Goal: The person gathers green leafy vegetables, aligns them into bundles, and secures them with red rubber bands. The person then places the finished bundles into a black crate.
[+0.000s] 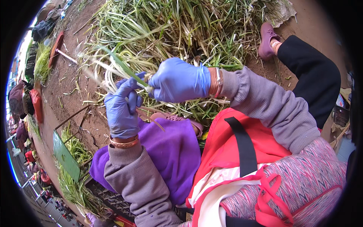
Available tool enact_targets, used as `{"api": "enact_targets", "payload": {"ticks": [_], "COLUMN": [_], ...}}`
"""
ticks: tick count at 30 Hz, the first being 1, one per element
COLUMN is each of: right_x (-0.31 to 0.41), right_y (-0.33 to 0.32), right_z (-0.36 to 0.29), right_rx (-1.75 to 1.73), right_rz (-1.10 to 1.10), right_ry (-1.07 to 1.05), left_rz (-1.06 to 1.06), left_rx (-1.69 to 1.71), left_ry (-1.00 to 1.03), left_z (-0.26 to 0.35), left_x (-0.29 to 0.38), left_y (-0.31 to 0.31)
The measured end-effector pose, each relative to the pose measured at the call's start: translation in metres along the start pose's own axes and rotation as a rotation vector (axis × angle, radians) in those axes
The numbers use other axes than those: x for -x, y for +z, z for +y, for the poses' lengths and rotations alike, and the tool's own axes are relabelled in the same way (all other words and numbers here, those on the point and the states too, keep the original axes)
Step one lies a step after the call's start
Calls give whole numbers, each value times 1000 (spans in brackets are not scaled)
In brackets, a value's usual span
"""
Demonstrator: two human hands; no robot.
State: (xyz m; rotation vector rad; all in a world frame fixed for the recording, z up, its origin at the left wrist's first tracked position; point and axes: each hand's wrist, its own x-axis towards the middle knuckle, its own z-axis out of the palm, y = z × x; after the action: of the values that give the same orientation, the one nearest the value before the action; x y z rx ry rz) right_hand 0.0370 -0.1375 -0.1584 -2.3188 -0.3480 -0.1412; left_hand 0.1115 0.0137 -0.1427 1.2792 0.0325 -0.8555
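Note:
Blue gloves cover both of my hands, which meet in front of the pile. My left hand (120, 113) grips a few thin stalks of what look like scallions (124, 69), their pale and green lengths fanning up and left, partly blurred. Close against it, my right hand (180, 81) pinches the whitish root end of a green stalk (149, 89). Its fingertips are largely hidden behind the knuckles. Thin peeled strips (151, 117) dangle below my left hand. Beyond both hands spreads a large heap of scallions (181, 28), mixed with dry, yellowed leaves.
A purple cloth (173, 144) and a red apron (261, 144) cover my lap. To the left stand a green panel on a metal frame (65, 156) and a black plastic crate (105, 194). More greens (72, 181) lie beside them. A pink shoe (266, 41) rests right of the heap.

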Motion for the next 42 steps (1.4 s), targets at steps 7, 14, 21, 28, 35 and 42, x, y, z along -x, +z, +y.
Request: {"api": "enact_targets", "payload": {"ticks": [7, 14, 21, 28, 35, 42], "right_x": [6, 100, 53, -24, 10, 92], "right_y": [-17, -22, -54, -11, 17, -35], "right_z": [9, 93, 81, -30, 39, 82], "right_rx": [160, 668, 402, -822, 450, 637], "right_rz": [223, -453, -230, 30, 166, -543], "right_ry": [-215, 596, 398, 180, -165, 631], "left_rz": [54, 285, -40, -77, 38, 224], "left_rx": [97, 14, -42, -5, -23, 26], "left_ry": [228, 538, 413, 283, 360, 387], "left_z": [10, 37, 43, 27, 28, 43], "left_x": [16, 34, 36, 19, 15, 24], "left_y": [4, -22, -26, -11, -30, -60]}}
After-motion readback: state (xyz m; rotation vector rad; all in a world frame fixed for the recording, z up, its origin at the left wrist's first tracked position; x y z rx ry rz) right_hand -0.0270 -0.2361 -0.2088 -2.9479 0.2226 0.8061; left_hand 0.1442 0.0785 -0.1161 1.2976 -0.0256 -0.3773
